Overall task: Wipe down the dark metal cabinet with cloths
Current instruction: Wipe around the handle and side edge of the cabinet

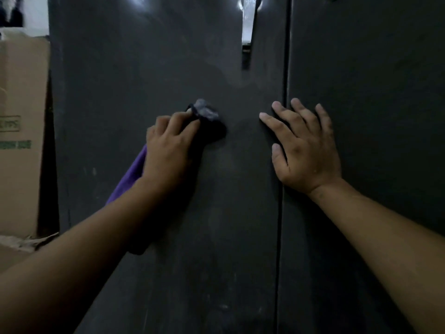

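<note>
Left grip [168, 145] curled round dark cloth wad [212, 126], wad blurred, half hidden, pressed on dark cabinet [144, 68], purple cloth [130, 179] trailing behind wrist, right grip [305, 150] spread flat beside, cardboard box [21, 116] left of left grip.

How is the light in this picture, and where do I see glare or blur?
Head view: dim overall, and the dark cabinet is barely lit. Bright glare sits along its top and on the handle. The cloth under the left hand looks smeared, while the right hand, flat on the door, is sharper. The print on the cardboard box is too soft to read.
</note>
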A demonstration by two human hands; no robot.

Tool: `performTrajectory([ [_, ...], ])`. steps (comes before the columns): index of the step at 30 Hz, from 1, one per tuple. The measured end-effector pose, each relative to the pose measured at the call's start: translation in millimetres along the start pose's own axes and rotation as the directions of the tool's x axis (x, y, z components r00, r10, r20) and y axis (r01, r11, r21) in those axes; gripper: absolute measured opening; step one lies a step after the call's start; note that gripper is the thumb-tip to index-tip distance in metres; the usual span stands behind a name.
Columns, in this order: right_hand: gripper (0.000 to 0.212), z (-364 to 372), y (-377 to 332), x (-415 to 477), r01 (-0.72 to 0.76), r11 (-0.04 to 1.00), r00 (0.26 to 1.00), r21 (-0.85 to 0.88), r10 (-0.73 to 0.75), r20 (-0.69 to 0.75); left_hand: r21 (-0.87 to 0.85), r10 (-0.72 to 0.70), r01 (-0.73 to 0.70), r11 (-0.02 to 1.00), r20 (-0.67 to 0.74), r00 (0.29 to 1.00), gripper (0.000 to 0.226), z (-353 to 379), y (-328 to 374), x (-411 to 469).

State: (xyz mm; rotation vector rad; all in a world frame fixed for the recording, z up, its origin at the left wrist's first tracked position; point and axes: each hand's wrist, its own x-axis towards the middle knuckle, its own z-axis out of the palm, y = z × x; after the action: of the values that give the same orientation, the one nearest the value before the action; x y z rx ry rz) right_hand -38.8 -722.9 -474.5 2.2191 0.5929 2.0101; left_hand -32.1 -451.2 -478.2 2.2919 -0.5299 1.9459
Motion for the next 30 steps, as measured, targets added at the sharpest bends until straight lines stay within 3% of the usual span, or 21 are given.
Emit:
performTrajectory([
  [2, 0.063, -1.4, 1.5, 0.0, -0.003, 1.0, 1.0, -0.012, 0.003, 0.001, -0.02, 0.002, -0.003, 1.0, -0.013, 1.0, 0.04, 10.3, 17.7, -8.2],
  [4, 0.063, -2.7, 1.5, 0.9, -0.006, 1.0, 1.0, -0.013, 0.006, 0.005, -0.051, 0.177, -0.177, 0.983, -0.006, 0.984, 0.041, 23.3, 26.7, -33.7],
  [8, 0.063, -3.1, -2.6, -1.4, -0.011, 1.0, 1.0, -0.011, 0.011, 0.027, -0.082, 0.54, -0.534, 0.841, 0.082, 0.838, 0.035, 34.7, 21.9, -96.9],
  [14, 0.063, -3.4, -1.1, -4.7, 0.023, 0.998, 0.998, -0.056, -0.019, 0.062, -0.118, 0.722, -0.718, 0.686, 0.231, 0.652, 0.037, 17.8, -9.0, -107.4],
  [16, 0.063, -2.9, -2.7, -6.4, 0.033, 0.997, 0.997, -0.065, -0.028, 0.075, -0.088, 0.738, -0.743, 0.664, 0.234, 0.632, 0.035, 10.1, -23.6, -101.3],
  [17, 0.064, -3.7, -2.9, -7.5, 0.042, 0.997, 0.994, -0.064, -0.036, 0.101, -0.073, 0.716, -0.721, 0.689, 0.227, 0.66, 0.033, 6.5, -32.7, -99.4],
  [19, 0.067, -7.4, -3.8, -7.1, 0.058, 0.997, 0.983, -0.049, -0.048, 0.178, -0.061, 0.563, -0.565, 0.823, 0.219, 0.797, 0.031, -4.9, -51.9, -97.2],
  [21, 0.069, -12.6, -4.0, -6.6, 0.124, 0.992, 0.965, -0.037, -0.112, 0.238, -0.068, 0.261, -0.252, 0.965, 0.193, 0.946, 0.035, -17.6, -69.7, -91.7],
  [22, 0.068, -14.3, -8.0, -5.8, 0.194, 0.981, 0.949, -0.017, -0.183, 0.257, -0.055, 0.109, -0.101, 0.993, 0.165, 0.98, 0.036, -24.1, -77.1, -85.9],
  [24, 0.065, -14.3, -24.9, -1.9, 0.342, 0.939, 0.896, 0.032, -0.336, 0.29, 0.045, -0.162, 0.158, 0.986, 0.139, 0.977, 0.038, -36.9, -90.6, -66.3],
  [26, 0.066, -10.2, -53.0, 5.6, 0.399, 0.913, 0.847, 0.087, -0.403, 0.345, 0.133, -0.367, 0.349, 0.928, 0.15, 0.918, 0.042, -48.9, -104.3, -42.6],
  [30, 0.066, 0.5, -103.8, 27.8, 0.314, 0.936, 0.858, 0.161, -0.352, 0.374, 0.126, -0.432, 0.416, 0.901, 0.147, 0.89, 0.04, -57.4, -131.6, -19.6],
])
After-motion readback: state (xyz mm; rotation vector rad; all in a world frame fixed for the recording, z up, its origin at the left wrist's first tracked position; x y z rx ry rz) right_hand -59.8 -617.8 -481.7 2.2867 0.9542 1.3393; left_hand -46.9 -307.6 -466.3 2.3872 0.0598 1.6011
